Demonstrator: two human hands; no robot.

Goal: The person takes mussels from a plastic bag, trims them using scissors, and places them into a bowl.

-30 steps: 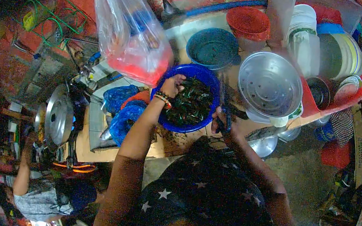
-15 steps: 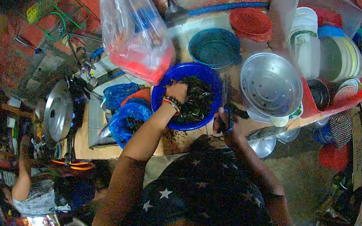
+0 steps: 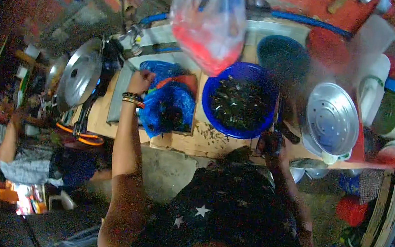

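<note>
My left hand (image 3: 142,81), with beaded bracelets at the wrist, is raised over the left edge of the sink area. Its fingers are curled; whatever they may hold is hidden. Close by lie an open blue plastic bag (image 3: 172,102) with dark pieces inside and another crumpled blue bag (image 3: 157,70). A deep-blue basin (image 3: 205,112) holds many small dark pieces with pale glints, too small to name. Right of it, my right hand (image 3: 271,143) is closed around a dark object with a thin blade pointing away, seemingly a knife.
A clear bag with red contents (image 3: 207,39) hangs over the counter. Behind are a green basin (image 3: 283,54) and a red basin (image 3: 328,48). A perforated metal pot (image 3: 332,117) stands right, a metal pan (image 3: 80,74) left. Another person (image 3: 30,163) is at lower left.
My left hand has come out of the blue basin and moved left to the blue bags. The view has shifted left. My right hand stays beside the basin with the blade.
</note>
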